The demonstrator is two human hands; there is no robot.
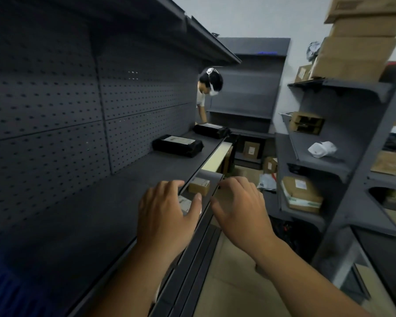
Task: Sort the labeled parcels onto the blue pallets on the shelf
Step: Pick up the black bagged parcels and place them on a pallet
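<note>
head view: left hand [167, 216] and right hand [240, 207] hover empty, fingers loosely bent, at the front edge of the grey shelf [124, 191]. just past them a small brown labeled parcel [199, 186] sits on the tier below; near black parcel [177, 145] and far black parcel [212, 130] lie further along. i'd reach under, grip both sides, keep the label up.

Another person [209, 88] w/ white head-worn device bends over at far end of aisle, partly hidden. Crumpled white plastic bag [322, 149] lies on mid tier of grey metal rack [357, 170] at right. Beige floor [229, 282] below, pale grey wall [249, 17] behind.
</note>
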